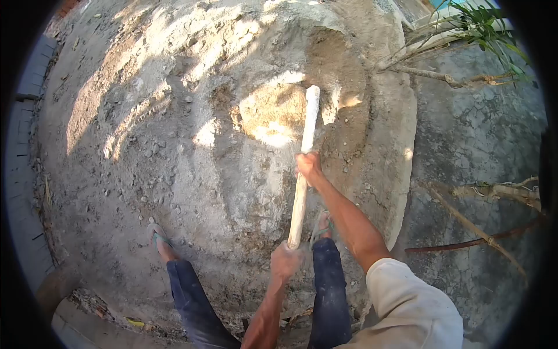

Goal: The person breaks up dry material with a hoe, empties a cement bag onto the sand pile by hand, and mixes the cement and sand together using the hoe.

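Note:
My left hand (286, 260) is closed around the near end of a long pale wooden handle (298, 209). Farther up the shaft, my right hand (309, 166) grips it too, fingers wrapped round. The handle points away from me, and its far part looks coated in white. That far end sits over a hollow in the loose grey-brown soil (174, 192), beside a sunlit yellowish patch of earth (270, 110). Any tool head at that end cannot be made out. Slight blur shows on my left hand.
My sandalled feet stand apart, the left foot (161, 241) on the dirt and the right foot (324, 225) near the handle. Cracked concrete (453, 145) borders the soil at right, with cut branches (500, 192), a rusty rod (447, 246) and a leafy plant (494, 38). Grey blocks line the left.

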The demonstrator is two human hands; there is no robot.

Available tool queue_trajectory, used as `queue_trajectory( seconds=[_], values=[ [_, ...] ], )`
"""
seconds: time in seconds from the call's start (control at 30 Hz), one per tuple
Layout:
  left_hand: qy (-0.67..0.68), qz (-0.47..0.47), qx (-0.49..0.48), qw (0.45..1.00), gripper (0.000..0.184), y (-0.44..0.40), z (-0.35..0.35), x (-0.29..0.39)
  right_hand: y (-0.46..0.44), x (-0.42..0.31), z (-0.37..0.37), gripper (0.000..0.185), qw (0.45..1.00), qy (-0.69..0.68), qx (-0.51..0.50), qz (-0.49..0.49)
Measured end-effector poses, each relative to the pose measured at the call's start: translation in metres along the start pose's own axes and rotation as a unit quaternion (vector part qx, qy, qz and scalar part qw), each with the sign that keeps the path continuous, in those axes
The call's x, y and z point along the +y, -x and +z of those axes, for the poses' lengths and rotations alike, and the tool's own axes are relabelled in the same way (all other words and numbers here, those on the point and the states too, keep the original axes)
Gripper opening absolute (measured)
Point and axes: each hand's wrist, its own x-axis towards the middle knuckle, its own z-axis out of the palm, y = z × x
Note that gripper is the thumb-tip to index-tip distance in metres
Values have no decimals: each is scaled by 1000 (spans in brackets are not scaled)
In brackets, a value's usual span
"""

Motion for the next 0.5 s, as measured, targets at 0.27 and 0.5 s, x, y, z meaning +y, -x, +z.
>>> queue_trajectory(
  seconds=[0.27, 0.5],
  values=[
    [-146, -130, -73, 978, 48, 172, -1, -172, 243, 129, -14, 16, 966, -191, -52, 166],
    [-97, -166, -68, 979, 55, 236, 67, -345, 376, 187, -18, 20, 961, -141, -5, 238]
  ],
)
